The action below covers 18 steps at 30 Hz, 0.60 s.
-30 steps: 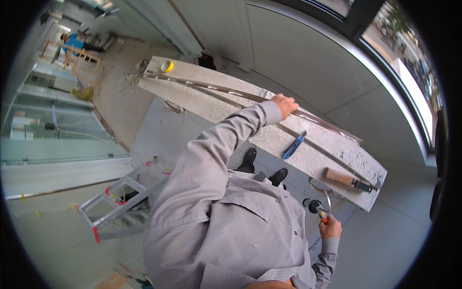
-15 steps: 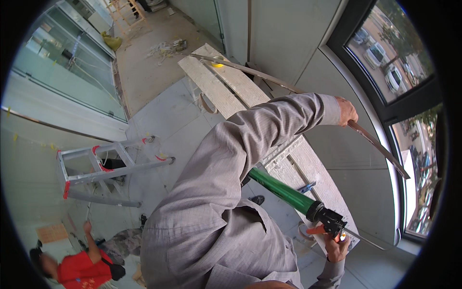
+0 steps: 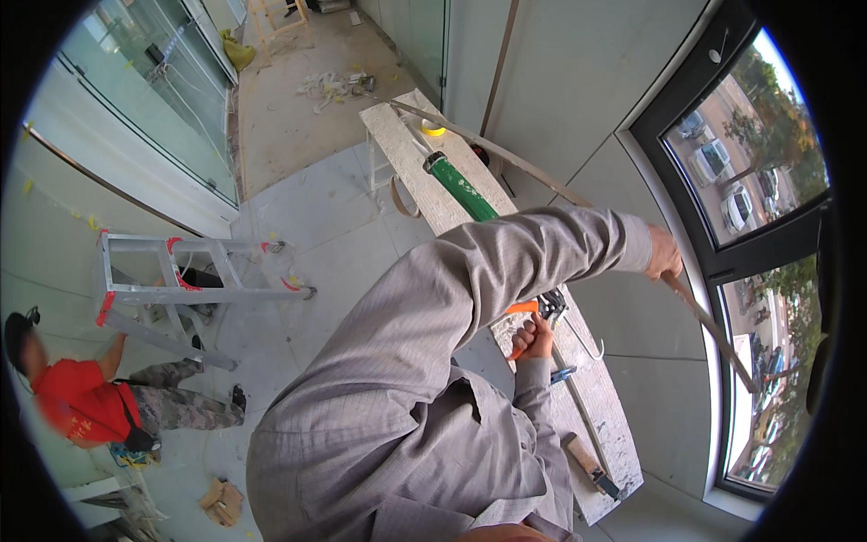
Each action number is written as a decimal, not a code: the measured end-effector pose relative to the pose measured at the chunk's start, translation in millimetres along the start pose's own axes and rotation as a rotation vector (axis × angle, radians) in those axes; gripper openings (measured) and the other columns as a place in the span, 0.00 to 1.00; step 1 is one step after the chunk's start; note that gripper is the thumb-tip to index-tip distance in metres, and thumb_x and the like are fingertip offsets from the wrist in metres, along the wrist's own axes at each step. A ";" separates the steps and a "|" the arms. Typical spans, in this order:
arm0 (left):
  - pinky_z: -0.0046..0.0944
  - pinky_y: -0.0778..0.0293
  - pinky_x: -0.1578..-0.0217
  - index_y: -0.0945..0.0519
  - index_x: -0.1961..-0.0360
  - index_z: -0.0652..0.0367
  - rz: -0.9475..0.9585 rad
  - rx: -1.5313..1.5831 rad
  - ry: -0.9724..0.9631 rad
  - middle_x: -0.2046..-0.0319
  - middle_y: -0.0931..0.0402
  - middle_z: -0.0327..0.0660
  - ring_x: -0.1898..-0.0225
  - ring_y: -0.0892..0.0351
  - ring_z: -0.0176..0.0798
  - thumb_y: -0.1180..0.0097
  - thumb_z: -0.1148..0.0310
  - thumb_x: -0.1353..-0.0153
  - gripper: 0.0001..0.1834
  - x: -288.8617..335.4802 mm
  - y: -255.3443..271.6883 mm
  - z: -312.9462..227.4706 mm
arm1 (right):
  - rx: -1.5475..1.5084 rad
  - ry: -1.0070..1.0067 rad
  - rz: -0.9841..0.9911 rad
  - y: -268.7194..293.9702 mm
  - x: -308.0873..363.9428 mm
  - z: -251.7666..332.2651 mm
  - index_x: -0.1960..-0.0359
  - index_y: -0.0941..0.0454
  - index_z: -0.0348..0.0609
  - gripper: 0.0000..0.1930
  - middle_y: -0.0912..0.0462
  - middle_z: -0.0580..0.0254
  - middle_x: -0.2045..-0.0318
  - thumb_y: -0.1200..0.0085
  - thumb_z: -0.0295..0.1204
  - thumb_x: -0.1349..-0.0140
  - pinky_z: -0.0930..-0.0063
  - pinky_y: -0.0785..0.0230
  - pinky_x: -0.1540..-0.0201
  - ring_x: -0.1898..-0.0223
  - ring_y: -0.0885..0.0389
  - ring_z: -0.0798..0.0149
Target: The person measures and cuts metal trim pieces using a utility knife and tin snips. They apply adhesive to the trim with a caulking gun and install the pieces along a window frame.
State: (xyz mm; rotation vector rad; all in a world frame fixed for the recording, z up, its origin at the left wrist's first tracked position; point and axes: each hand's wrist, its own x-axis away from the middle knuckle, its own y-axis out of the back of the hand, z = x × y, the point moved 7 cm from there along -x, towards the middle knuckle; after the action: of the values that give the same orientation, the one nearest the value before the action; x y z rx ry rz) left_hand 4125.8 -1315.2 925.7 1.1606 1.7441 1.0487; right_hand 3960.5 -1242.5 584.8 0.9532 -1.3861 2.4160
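My left arm reaches across to the right, and my left hand [image 3: 664,253] is closed around a long thin brown strip [image 3: 519,161]. That strip runs from the far end of the plank bench [image 3: 591,379] to beside the window. Below it, my right hand [image 3: 533,338] is closed around the orange handle of a green caulking gun [image 3: 461,188]. The gun's nozzle points toward the bench's far end; my left sleeve hides the middle of its barrel. A blue utility knife [image 3: 563,374] and a wooden-handled brush [image 3: 591,465] lie on the bench near my right forearm.
A yellow tape roll [image 3: 433,129] sits on the bench's far end. An aluminium stepladder [image 3: 212,294] stands at left, with a co-worker in a red shirt [image 3: 81,397] beside it. A dark-framed window [image 3: 722,262] is at right. Scraps [image 3: 334,88] litter the far floor.
My right hand has moved the caulking gun away from me along the bench, bringing its nozzle end out beyond my left sleeve. My left hand still holds the strip. The co-worker has changed posture.
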 end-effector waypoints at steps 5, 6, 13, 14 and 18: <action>0.51 0.21 0.50 0.15 0.52 0.45 0.054 0.007 0.007 0.58 0.13 0.41 0.51 0.14 0.49 0.36 0.65 0.41 0.15 2.3 -37.8 -10.3 | 0.005 -0.019 0.071 21.4 -94.0 -3.8 0.76 0.33 0.55 0.11 0.36 0.76 0.83 0.50 0.35 0.35 0.75 0.50 0.86 0.87 0.45 0.73; 0.52 0.21 0.51 0.15 0.53 0.46 0.071 0.019 -0.006 0.59 0.13 0.41 0.52 0.14 0.49 0.36 0.65 0.41 0.14 4.2 -44.6 -12.3 | 0.000 -0.022 0.105 31.9 -103.3 -5.4 0.68 0.28 0.53 0.04 0.30 0.73 0.78 0.49 0.31 0.34 0.75 0.45 0.84 0.85 0.40 0.73; 0.52 0.19 0.54 0.15 0.59 0.49 0.079 0.020 -0.033 0.63 0.14 0.43 0.55 0.13 0.50 0.39 0.69 0.43 0.10 8.8 -75.1 -21.8 | 0.716 -0.159 -0.271 119.2 -105.3 45.8 0.64 0.28 0.47 0.11 0.35 0.67 0.80 0.38 0.36 0.35 0.69 0.47 0.87 0.87 0.40 0.68; 0.52 0.19 0.55 0.15 0.60 0.50 0.095 -0.004 -0.029 0.64 0.14 0.43 0.55 0.13 0.50 0.39 0.69 0.43 0.09 9.2 -79.4 -23.6 | 0.762 -0.115 -0.295 114.1 -101.1 59.1 0.60 0.30 0.48 0.11 0.35 0.66 0.77 0.38 0.35 0.34 0.69 0.45 0.85 0.85 0.38 0.67; 0.52 0.18 0.59 0.15 0.64 0.54 0.085 -0.066 -0.093 0.66 0.14 0.45 0.58 0.12 0.52 0.39 0.69 0.45 0.08 9.8 -84.5 -47.0 | 0.699 0.252 -0.222 45.6 -78.3 104.3 0.48 0.36 0.50 0.18 0.33 0.60 0.64 0.40 0.29 0.34 0.68 0.36 0.76 0.74 0.32 0.64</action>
State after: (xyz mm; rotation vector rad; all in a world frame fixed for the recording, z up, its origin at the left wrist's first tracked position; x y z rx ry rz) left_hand 4054.5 -1336.4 863.1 1.2314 1.5886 1.0778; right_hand 4045.2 -1342.6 541.1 0.8220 -0.3160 2.7482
